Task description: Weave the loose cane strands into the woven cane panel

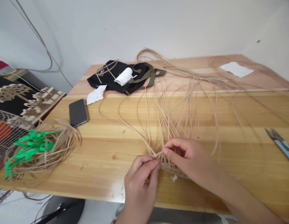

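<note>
A small woven piece [172, 169] of tan rattan-like strands lies near the table's front edge, its long loose strands [167, 121] fanning away toward the back. My left hand [142, 177] pinches the left corner of the weave, thumb and fingers pressed together. Just right of it, my right hand [188, 155] has thumb and forefinger closed on a strand at the weave's upper edge. Part of the woven piece is hidden beneath my right hand. A tiny white scrap [174, 178] lies against its lower edge.
A phone [78, 112] and a coil of strands [65, 140] with green ribbon [32, 146] lie left. Behind are a black bag [112, 73], a paper roll [124, 76] and more strands [158, 59]. Blue-handled snips [281, 144] rest at right. The table [100, 168] ends close before me.
</note>
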Demonstrator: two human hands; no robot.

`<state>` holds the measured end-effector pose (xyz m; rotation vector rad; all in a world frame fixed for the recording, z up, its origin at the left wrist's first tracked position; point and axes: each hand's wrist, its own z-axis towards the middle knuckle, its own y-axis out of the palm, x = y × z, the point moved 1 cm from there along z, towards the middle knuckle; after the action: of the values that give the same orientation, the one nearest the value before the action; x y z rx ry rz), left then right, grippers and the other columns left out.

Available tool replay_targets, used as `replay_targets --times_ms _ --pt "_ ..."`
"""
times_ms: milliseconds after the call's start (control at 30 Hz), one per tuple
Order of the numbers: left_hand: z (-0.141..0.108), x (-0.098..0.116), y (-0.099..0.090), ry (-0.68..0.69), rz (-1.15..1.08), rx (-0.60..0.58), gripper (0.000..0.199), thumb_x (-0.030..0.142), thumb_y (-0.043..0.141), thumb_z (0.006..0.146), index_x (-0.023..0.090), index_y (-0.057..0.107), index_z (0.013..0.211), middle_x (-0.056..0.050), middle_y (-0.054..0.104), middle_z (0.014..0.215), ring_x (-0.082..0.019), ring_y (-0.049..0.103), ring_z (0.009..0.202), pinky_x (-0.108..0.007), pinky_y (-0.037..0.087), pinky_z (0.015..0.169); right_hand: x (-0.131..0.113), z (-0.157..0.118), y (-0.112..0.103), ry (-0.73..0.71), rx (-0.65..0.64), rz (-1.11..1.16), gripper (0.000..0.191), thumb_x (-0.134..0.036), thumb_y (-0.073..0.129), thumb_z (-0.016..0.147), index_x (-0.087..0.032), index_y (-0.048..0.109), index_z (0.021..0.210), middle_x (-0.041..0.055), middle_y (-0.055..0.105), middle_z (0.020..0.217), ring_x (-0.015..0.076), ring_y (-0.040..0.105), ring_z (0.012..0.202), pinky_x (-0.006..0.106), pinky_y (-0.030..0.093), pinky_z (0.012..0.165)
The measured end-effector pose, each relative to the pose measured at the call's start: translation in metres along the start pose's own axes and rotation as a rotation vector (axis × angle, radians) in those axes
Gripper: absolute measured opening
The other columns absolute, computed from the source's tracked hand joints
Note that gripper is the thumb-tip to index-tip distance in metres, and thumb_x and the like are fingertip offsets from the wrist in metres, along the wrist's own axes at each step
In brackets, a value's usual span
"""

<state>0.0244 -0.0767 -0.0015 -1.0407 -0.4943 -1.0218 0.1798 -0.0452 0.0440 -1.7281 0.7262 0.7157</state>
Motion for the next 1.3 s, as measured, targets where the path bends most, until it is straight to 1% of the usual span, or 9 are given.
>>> replay_targets --times_ms 233,500,733,867,967,1033,1133,1200,1300 --pt "-0.002 -0.001 0.0 -0.02 0.001 -0.012 0.017 0.005 0.059 0.081 0.016 0.071 0.083 -0.003 0.065 0.076 -0.01 0.064 0.065 -0.014 0.053 0.053 0.003 0.0 0.0 -0.013 -0.01 0.035 0.019 -0.022 0.052 0.084 -0.021 0.066 0.071 -0.0031 0.056 0.057 0.011 0.049 0.051 0.023 0.034 0.046" --pt "-0.002 -0.003 0.0 -0.064 -0.03 -0.028 0.016 0.006 0.058 0.082 0.017 0.07 0.084 -0.002 0.064 0.077 -0.01 0.063 0.067 -0.015 0.054 0.056 0.003 -0.012 0.002 -0.048 0.003 0.018 0.021 -0.024 0.051 0.086 -0.023 0.066 0.071 -0.003 0.059 0.057 0.0118 0.051 0.052 0.024 0.035 0.047" --pt "-0.001 -0.001 0.001 -0.112 -0.081 -0.017 0.015 0.005 0.059 0.081 0.017 0.068 0.082 -0.002 0.063 0.077 -0.008 0.063 0.067 -0.012 0.053 0.056 0.01 -0.021 0.014 0.019 0.01 0.086 0.02 -0.023 0.049 0.085 -0.023 0.066 0.073 -0.002 0.063 0.06 0.0135 0.056 0.054 0.024 0.039 0.049" --pt "-0.005 -0.003 0.003 -0.161 -0.113 -0.025 0.018 0.006 0.061 0.081 0.019 0.065 0.092 0.0 0.06 0.081 -0.008 0.063 0.068 -0.012 0.053 0.057 0.015 -0.022 0.019 0.014 0.007 -0.007 0.022 -0.02 0.047 0.086 -0.022 0.065 0.073 -0.0024 0.061 0.058 0.0131 0.054 0.053 0.025 0.038 0.05" --pt "-0.007 -0.007 0.002 -0.22 -0.128 -0.03 0.03 0.007 0.059 0.082 0.022 0.061 0.107 -0.001 0.054 0.093 -0.005 0.061 0.062 -0.013 0.054 0.055 0.013 -0.021 0.02 0.001 0.014 -0.123 0.024 -0.017 0.045 0.086 -0.021 0.065 0.073 -0.0022 0.059 0.057 0.0133 0.053 0.052 0.026 0.035 0.05" --pt "-0.006 -0.009 0.001 -0.214 -0.118 -0.068 0.041 0.006 0.056 0.084 0.025 0.056 0.12 -0.003 0.05 0.105 -0.003 0.06 0.059 -0.014 0.055 0.055 0.011 -0.019 0.019 0.0 -0.005 -0.182 0.025 -0.017 0.045 0.088 -0.021 0.066 0.075 -0.0021 0.058 0.056 0.0136 0.052 0.052 0.026 0.033 0.05" --pt "-0.001 -0.012 -0.003 -0.159 -0.122 -0.209 0.048 0.006 0.051 0.086 0.028 0.051 0.128 -0.007 0.053 0.116 -0.003 0.061 0.061 -0.016 0.056 0.059 0.007 -0.017 0.016 0.002 -0.044 -0.209 0.027 -0.017 0.044 0.089 -0.021 0.067 0.076 -0.0015 0.06 0.057 0.014 0.052 0.053 0.026 0.032 0.051" --pt "0.003 -0.014 -0.005 -0.168 -0.149 -0.3 0.048 0.006 0.05 0.087 0.03 0.05 0.129 -0.006 0.058 0.115 -0.005 0.062 0.065 -0.017 0.056 0.06 0.005 -0.015 0.013 -0.012 -0.053 -0.192 0.027 -0.014 0.045 0.088 -0.021 0.068 0.075 -0.0003 0.063 0.062 0.0143 0.055 0.057 0.026 0.034 0.053" --pt "0.008 -0.016 -0.009 -0.219 -0.172 -0.389 0.049 0.007 0.049 0.088 0.034 0.05 0.128 -0.003 0.062 0.11 -0.007 0.063 0.068 -0.017 0.056 0.061 0.004 -0.014 0.011 -0.026 -0.063 -0.148 0.028 -0.009 0.046 0.084 -0.02 0.069 0.074 0.0009 0.067 0.068 0.0145 0.058 0.062 0.025 0.036 0.057"
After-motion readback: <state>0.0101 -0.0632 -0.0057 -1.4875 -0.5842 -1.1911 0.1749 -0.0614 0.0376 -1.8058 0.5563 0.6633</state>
